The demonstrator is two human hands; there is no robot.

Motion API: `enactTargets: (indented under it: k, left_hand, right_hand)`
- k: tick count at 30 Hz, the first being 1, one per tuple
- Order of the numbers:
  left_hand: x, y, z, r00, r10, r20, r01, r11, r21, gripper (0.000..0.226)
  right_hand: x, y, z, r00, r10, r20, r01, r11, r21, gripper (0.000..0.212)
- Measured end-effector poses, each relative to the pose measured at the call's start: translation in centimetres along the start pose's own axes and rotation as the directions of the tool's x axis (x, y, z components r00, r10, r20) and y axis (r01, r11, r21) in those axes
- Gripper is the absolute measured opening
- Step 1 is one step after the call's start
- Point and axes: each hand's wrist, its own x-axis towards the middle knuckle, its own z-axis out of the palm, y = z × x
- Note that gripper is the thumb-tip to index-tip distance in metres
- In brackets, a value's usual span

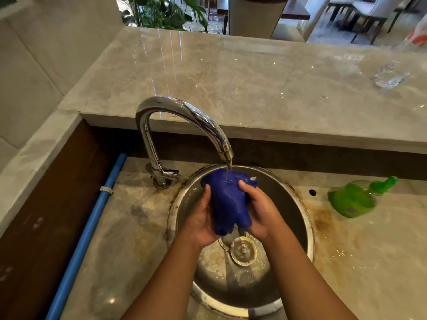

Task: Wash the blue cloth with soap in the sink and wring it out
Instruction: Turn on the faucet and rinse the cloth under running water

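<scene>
The blue cloth (227, 199) is bunched and wet, held over the round steel sink (300, 211). My left hand (201, 218) grips its left side and my right hand (258, 211) grips its right side. Water runs from the chrome faucet (184, 112) straight onto the top of the cloth. A brass-coloured drain (243, 250) shows in the sink bottom just below the cloth. A green soap bottle (355, 197) lies on its side on the counter right of the sink.
A raised marble ledge (231, 72) runs behind the sink, with a clear glass (388, 77) at its right. A blue pipe (92, 222) runs along the left. Rust stains ring the sink. Plants and chairs lie beyond.
</scene>
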Motion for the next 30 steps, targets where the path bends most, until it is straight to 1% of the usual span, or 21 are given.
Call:
enactTargets:
  k: [2, 3, 5, 6, 7, 9, 10, 11, 13, 14, 16, 18, 19, 20, 22, 25, 27, 30]
  left_hand:
    - [0.6, 0.4, 0.1, 0.997, 0.070, -0.037, -0.068, 0.997, 0.032, 0.064]
    - [0.8, 0.7, 0.1, 0.991, 0.114, -0.064, -0.108, 0.991, 0.080, 0.062]
    - [0.8, 1.4, 0.1, 0.970, 0.190, -0.152, -0.158, 0.967, 0.202, 0.051]
    - [0.8, 1.6, 0.3, 0.956, 0.240, -0.171, -0.191, 0.947, 0.258, 0.043]
    - [0.7, 1.6, 0.4, 0.944, 0.290, -0.154, -0.235, 0.924, 0.300, 0.036]
    - [0.5, 1.7, 1.0, 0.928, 0.362, -0.094, -0.314, 0.891, 0.328, 0.024]
    - [0.3, 1.6, 1.2, 0.919, 0.388, -0.072, -0.342, 0.875, 0.342, 0.020]
    - [0.4, 1.6, 1.3, 0.905, 0.417, -0.079, -0.359, 0.852, 0.381, 0.018]
    - [1.1, 1.5, 1.1, 0.861, 0.483, -0.160, -0.355, 0.795, 0.492, 0.013]
    - [1.5, 1.5, 1.1, 0.838, 0.503, -0.212, -0.340, 0.785, 0.518, 0.014]
    - [1.6, 1.3, 1.7, 0.820, 0.487, -0.301, -0.312, 0.821, 0.477, 0.025]
    - [1.5, 0.7, 2.4, 0.865, 0.421, -0.274, -0.318, 0.881, 0.349, 0.033]
    - [1.3, 0.4, 2.8, 0.892, 0.385, -0.237, -0.317, 0.907, 0.279, 0.035]
    - [1.2, 0.1, 3.0, 0.913, 0.348, -0.214, -0.304, 0.929, 0.212, 0.037]
    - [1.2, -0.4, 2.9, 0.935, 0.297, -0.194, -0.276, 0.953, 0.129, 0.040]
    - [1.6, -0.9, 3.0, 0.925, 0.317, -0.208, -0.299, 0.948, 0.112, 0.036]
    - [1.8, -1.2, 3.2, 0.899, 0.364, -0.245, -0.327, 0.928, 0.177, 0.029]
    - [2.4, -1.6, 3.4, 0.853, 0.416, -0.317, -0.312, 0.891, 0.329, 0.023]
  right_hand:
    - [0.0, -0.1, -0.1, 0.998, -0.013, -0.059, 0.011, 0.999, -0.045, 0.037]
    - [0.1, -0.3, -0.2, 0.993, -0.039, -0.108, 0.027, 0.993, -0.112, 0.031]
    - [0.3, -0.5, -0.1, 0.979, -0.091, -0.182, 0.035, 0.957, -0.289, 0.022]
    - [0.5, -0.4, 0.0, 0.973, -0.109, -0.205, 0.029, 0.933, -0.358, 0.020]
    - [0.8, -0.1, 0.0, 0.969, -0.123, -0.215, 0.025, 0.912, -0.410, 0.020]
    - [1.0, 0.8, 0.5, 0.965, -0.163, -0.204, 0.044, 0.872, -0.488, 0.019]
    - [1.0, 1.3, 0.7, 0.960, -0.203, -0.191, 0.076, 0.850, -0.521, 0.018]
    - [1.1, 1.7, 0.8, 0.949, -0.264, -0.172, 0.130, 0.825, -0.550, 0.015]
    - [0.7, 2.3, 1.1, 0.916, -0.385, -0.111, 0.255, 0.774, -0.580, 0.014]
    - [0.5, 2.6, 1.4, 0.904, -0.422, -0.071, 0.304, 0.749, -0.589, 0.015]
    - [0.2, 3.4, 1.9, 0.893, -0.450, 0.024, 0.353, 0.666, -0.657, 0.022]
    - [0.5, 4.1, 2.3, 0.871, -0.487, 0.062, 0.360, 0.548, -0.755, 0.038]
    - [0.8, 4.3, 2.1, 0.855, -0.516, 0.050, 0.349, 0.503, -0.790, 0.044]
    - [1.0, 4.3, 2.1, 0.840, -0.542, 0.028, 0.341, 0.487, -0.804, 0.044]
    - [1.5, 4.1, 1.6, 0.833, -0.553, -0.007, 0.335, 0.515, -0.789, 0.037]
    - [1.9, 4.0, 1.1, 0.816, -0.578, -0.026, 0.358, 0.539, -0.762, 0.017]
    - [2.0, 4.0, 1.1, 0.787, -0.616, -0.031, 0.394, 0.541, -0.743, 0.012]
    - [2.4, 4.4, 1.0, 0.791, -0.606, -0.086, 0.376, 0.592, -0.713, 0.014]
